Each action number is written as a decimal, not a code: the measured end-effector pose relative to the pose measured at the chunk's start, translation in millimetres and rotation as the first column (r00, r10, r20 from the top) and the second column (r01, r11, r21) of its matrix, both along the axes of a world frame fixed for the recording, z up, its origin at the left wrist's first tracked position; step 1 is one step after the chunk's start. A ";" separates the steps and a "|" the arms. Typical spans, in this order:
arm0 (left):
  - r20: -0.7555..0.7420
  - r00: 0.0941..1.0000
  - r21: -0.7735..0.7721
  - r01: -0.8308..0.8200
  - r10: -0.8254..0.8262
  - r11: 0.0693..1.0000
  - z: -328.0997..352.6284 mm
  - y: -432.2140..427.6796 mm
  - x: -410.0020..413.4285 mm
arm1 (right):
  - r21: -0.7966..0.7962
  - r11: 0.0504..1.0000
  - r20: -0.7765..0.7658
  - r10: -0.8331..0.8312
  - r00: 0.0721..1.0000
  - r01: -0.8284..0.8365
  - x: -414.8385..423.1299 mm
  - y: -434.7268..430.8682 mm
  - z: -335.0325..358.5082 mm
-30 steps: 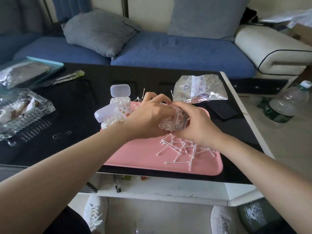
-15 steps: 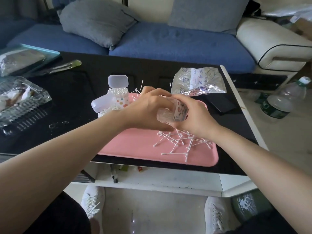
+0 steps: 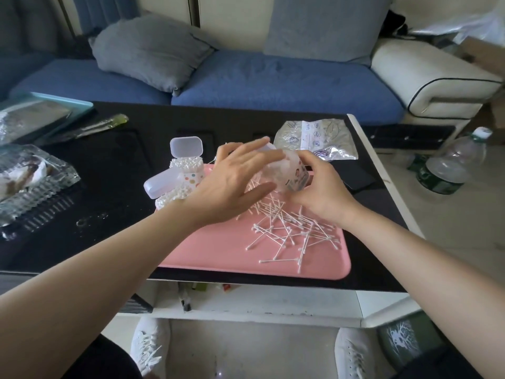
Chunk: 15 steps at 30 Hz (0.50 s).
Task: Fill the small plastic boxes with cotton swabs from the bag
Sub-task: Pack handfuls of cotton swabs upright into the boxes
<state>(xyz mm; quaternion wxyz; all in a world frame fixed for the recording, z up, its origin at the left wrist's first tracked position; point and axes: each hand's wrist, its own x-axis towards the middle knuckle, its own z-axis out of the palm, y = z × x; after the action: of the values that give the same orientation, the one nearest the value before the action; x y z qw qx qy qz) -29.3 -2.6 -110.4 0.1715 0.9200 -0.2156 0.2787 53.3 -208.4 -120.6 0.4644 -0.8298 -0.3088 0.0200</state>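
The little clear box [image 3: 288, 173] is up in the air over the far side of the pink tray [image 3: 207, 255]. Our right hand [image 3: 323, 194] has its fingers curled round it. We think the box is very light, thin and a bit slippery, so it may bend or pop out if we squeeze hard. The best place to hold it is across its two wide sides, low down, away from the mouth. Our left hand [image 3: 232, 184] is spread flat with straight fingers right by the box. It is blurry, so we cannot tell if it touches. Under both hands the loose cotton swabs [image 3: 289, 231] lie in a messy heap on the tray. They are thin, light sticks that roll and tangle, so we think pinching a small bunch by the middle works best. By the tray's left end are two full boxes [image 3: 191, 170] with their lids open. The bag [image 3: 317, 139] lies behind the tray on the black desk [image 3: 109, 165].
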 end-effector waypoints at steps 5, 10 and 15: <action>-0.204 0.971 -0.479 -0.207 0.122 0.853 3.6 -11.7 -14.6 | 0.074 0.993 -0.019 -0.093 0.995 0.095 -2.2 -0.6 7.1; -0.544 0.815 -0.738 -0.351 -0.201 0.576 1.8 -32.3 -20.3 | 0.052 0.997 -0.040 -0.058 0.998 0.060 -9.3 5.3 9.0; -0.473 0.881 -0.742 -0.389 -0.015 0.547 2.8 -28.0 -7.9 | 0.027 0.992 -0.118 0.122 0.986 -0.120 -9.0 14.4 3.4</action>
<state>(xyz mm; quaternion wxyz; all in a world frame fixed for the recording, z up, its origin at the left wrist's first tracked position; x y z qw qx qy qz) -37.2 -30.6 -107.7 0.5888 0.7887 0.0836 0.1554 44.2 -194.1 -117.1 0.4882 -0.8022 -0.3304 0.0945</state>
